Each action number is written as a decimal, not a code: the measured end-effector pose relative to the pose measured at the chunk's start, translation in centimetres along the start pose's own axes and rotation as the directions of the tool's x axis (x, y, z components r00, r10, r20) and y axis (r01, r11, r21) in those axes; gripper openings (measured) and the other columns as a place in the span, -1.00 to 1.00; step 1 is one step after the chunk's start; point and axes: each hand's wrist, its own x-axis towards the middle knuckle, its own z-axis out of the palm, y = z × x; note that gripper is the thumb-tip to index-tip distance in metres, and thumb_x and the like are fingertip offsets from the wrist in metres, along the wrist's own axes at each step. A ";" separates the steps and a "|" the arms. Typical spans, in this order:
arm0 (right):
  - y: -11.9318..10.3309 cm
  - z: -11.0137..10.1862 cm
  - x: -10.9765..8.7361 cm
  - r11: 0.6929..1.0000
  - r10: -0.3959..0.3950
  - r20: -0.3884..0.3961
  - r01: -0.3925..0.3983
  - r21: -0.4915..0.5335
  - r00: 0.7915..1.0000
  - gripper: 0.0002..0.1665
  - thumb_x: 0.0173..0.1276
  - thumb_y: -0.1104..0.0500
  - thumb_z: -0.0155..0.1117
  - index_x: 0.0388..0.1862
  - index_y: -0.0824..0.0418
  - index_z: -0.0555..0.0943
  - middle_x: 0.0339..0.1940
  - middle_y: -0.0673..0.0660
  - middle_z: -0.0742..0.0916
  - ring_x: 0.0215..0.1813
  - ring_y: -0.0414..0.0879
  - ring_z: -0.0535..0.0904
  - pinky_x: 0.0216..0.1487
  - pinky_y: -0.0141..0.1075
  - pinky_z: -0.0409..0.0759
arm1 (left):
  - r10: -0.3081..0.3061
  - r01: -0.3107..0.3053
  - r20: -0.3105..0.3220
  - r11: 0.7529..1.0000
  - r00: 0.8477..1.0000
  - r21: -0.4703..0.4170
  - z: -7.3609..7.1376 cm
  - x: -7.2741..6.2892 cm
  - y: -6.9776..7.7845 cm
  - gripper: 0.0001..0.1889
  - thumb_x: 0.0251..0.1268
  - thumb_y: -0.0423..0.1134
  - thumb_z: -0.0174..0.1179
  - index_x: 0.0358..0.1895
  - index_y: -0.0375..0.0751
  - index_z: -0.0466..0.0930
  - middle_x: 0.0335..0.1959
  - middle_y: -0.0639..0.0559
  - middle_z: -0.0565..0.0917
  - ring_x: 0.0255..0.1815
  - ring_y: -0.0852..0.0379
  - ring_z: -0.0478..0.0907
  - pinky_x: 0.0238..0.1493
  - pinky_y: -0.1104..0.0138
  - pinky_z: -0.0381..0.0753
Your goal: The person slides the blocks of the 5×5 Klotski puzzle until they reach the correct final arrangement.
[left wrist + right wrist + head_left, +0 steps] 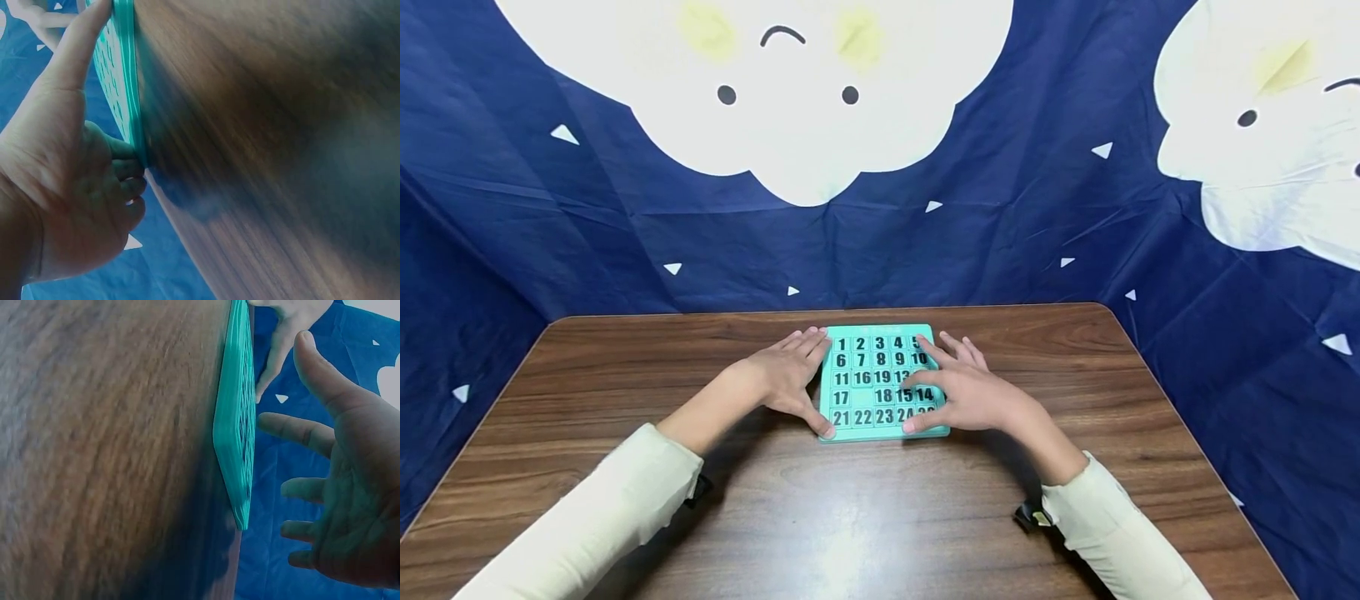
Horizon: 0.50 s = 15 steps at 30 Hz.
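Touching the number board (862,397) (turquoise) is the left hand (784,377).

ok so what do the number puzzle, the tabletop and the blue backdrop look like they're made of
Number puzzle: probably moulded plastic, fairly smooth, judging by its even turquoise colour and rounded corners.
Tabletop: wood or wood-look laminate, can't tell which; brown grain shows and the glare suggests a slight gloss.
Blue backdrop: likely thin fabric, since it creases and ripples.

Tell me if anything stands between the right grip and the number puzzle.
Nothing visible does. The right grip reaches over the right side of the number puzzle; the left grip is at its left edge.
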 end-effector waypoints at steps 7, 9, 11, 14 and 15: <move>-0.9 1.0 0.7 0.999 -0.038 0.019 0.038 0.007 0.999 -0.24 0.38 -0.50 0.53 0.46 -0.26 0.76 0.95 0.28 0.11 0.93 0.49 -0.19 0.84 0.59 -0.29 | -0.002 0.002 0.001 1.000 1.000 0.001 -0.1 -0.1 0.2 0.68 0.02 0.65 0.53 0.85 -0.48 -0.21 0.91 -0.44 -0.18 0.96 -0.35 -0.23 0.98 -0.16 -0.20; -1.2 1.3 1.0 0.999 -0.039 0.024 0.039 0.002 0.999 -0.24 0.37 -0.51 0.53 0.46 -0.27 0.76 0.95 0.26 0.11 0.94 0.47 -0.19 0.85 0.58 -0.28 | -0.008 0.008 0.005 1.000 1.000 0.006 -0.1 -0.1 0.3 0.68 0.02 0.66 0.52 0.85 -0.47 -0.21 0.91 -0.44 -0.18 0.96 -0.35 -0.23 0.98 -0.15 -0.20; -1.6 1.5 1.2 0.999 -0.042 0.040 0.042 -0.007 0.998 -0.19 0.37 -0.54 0.52 0.51 -0.30 0.73 0.96 0.24 0.10 0.94 0.45 -0.21 0.85 0.57 -0.29 | -0.015 0.015 0.013 1.000 1.000 0.011 -0.2 0.1 0.4 0.68 0.01 0.66 0.52 0.85 -0.47 -0.21 0.91 -0.43 -0.19 0.96 -0.34 -0.24 0.98 -0.15 -0.20; -2.1 1.8 1.8 0.998 -0.058 0.066 0.059 -0.012 0.996 -0.13 0.37 -0.57 0.49 0.59 -0.34 0.66 0.97 0.21 0.06 0.95 0.45 -0.25 0.86 0.57 -0.31 | -0.029 0.029 0.025 1.000 0.999 0.013 -0.2 0.3 0.5 0.69 0.01 0.67 0.52 0.86 -0.47 -0.23 0.91 -0.43 -0.20 0.96 -0.35 -0.24 0.99 -0.14 -0.20; -2.1 1.9 2.0 0.998 -0.063 0.066 0.065 -0.015 0.996 -0.11 0.38 -0.57 0.48 0.62 -0.34 0.64 0.97 0.21 0.05 0.94 0.45 -0.25 0.85 0.58 -0.30 | -0.033 0.032 0.029 0.999 0.999 0.011 -0.3 0.3 0.5 0.69 0.01 0.67 0.52 0.86 -0.46 -0.23 0.91 -0.43 -0.20 0.96 -0.35 -0.24 0.99 -0.14 -0.21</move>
